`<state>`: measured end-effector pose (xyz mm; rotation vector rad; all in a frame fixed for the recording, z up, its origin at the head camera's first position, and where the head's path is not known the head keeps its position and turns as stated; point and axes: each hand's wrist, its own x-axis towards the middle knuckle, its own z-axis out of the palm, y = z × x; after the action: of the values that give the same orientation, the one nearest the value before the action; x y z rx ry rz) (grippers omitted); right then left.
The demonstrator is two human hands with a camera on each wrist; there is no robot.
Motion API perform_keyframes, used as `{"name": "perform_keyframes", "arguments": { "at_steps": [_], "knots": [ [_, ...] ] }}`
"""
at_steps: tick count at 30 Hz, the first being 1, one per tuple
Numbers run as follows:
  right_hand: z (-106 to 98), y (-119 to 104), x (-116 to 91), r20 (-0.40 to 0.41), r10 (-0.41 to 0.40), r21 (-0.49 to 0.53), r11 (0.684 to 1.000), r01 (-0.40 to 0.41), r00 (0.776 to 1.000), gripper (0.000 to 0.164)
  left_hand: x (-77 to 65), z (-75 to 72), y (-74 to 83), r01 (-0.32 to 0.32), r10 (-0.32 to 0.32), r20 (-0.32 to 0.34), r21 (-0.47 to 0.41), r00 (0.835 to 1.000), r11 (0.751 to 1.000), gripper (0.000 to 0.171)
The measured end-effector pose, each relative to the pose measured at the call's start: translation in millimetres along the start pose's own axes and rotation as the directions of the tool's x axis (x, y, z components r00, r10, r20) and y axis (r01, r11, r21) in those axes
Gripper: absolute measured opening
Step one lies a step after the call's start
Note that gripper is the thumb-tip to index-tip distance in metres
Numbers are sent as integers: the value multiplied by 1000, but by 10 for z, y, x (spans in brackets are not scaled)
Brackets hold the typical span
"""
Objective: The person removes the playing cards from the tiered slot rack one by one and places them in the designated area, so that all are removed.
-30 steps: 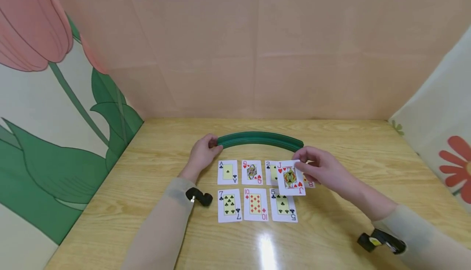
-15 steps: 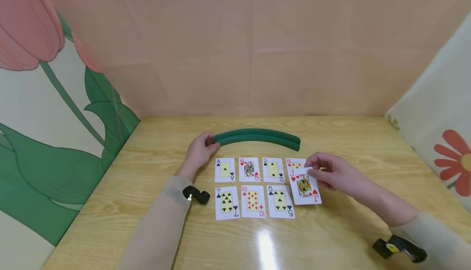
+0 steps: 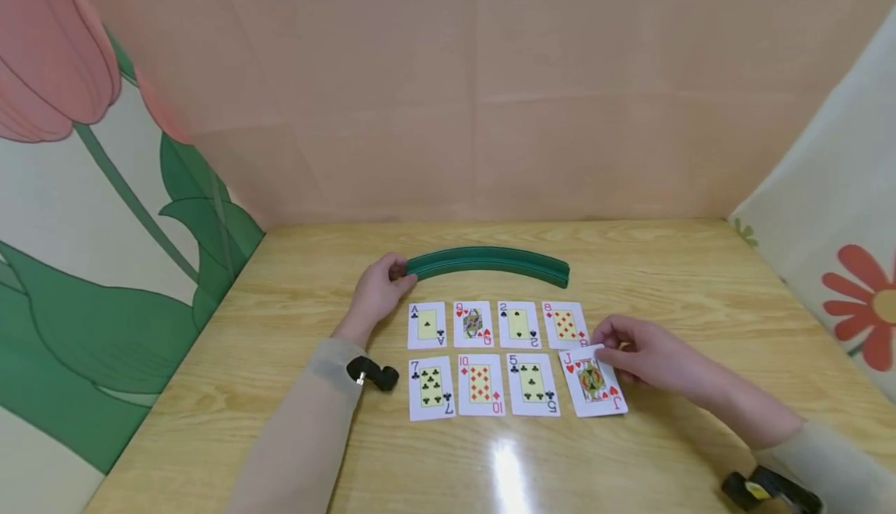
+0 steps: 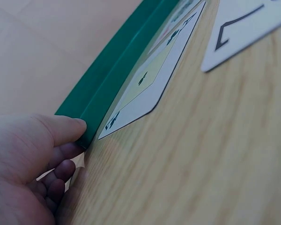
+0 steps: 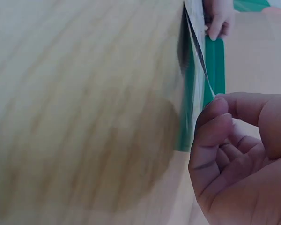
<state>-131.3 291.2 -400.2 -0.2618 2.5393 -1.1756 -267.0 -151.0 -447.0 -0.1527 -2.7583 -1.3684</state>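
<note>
My right hand (image 3: 640,351) pinches the jack of hearts, a playing card (image 3: 593,382), by its upper right corner. Seen from the right wrist, that card (image 5: 200,51) is edge-on and tilted a little off the table. It lies right of the five of clubs (image 3: 533,384) and below the eight of diamonds (image 3: 564,324). With thumb and fingers my left hand (image 3: 378,290) holds the left end of a curved green card holder (image 3: 490,261). In the left wrist view the thumb presses on the holder (image 4: 112,70), close to the ace of clubs (image 4: 145,79).
Face-up cards lie in two rows: the ace of clubs, queen of hearts (image 3: 473,324) and two of spades (image 3: 519,324) in the upper one, the seven of clubs (image 3: 431,388) and ten of diamonds (image 3: 481,384) in the lower. A pink cloth (image 3: 476,110) hangs behind the wooden table (image 3: 315,250).
My right hand has carried the jack of hearts rightward and toward me, from over the two of spades and eight of diamonds to beside the five of clubs. The left hand stays on the holder.
</note>
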Motion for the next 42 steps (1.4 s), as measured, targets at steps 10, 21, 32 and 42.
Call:
{"name": "perform_keyframes", "arguments": {
  "at_steps": [10,21,32,42],
  "knots": [
    [79,-26,-2,-38,5,-148,989,-10,999,13,-2,4,16,1,-1,-6,1,1000,1000,28],
    [155,-113,0,-124,-9,-404,914,-42,992,12,-9,22,-4,-1,1,-1,-10,1000,1000,28],
    [190,-119,-17,-129,-23,-435,900,-36,991,13,-38,18,-15,-6,6,2,-18,1000,1000,32],
    [172,-83,-3,-120,-59,-429,903,2,991,12,-24,8,-13,4,-4,0,-14,1000,1000,33]
  ]
}}
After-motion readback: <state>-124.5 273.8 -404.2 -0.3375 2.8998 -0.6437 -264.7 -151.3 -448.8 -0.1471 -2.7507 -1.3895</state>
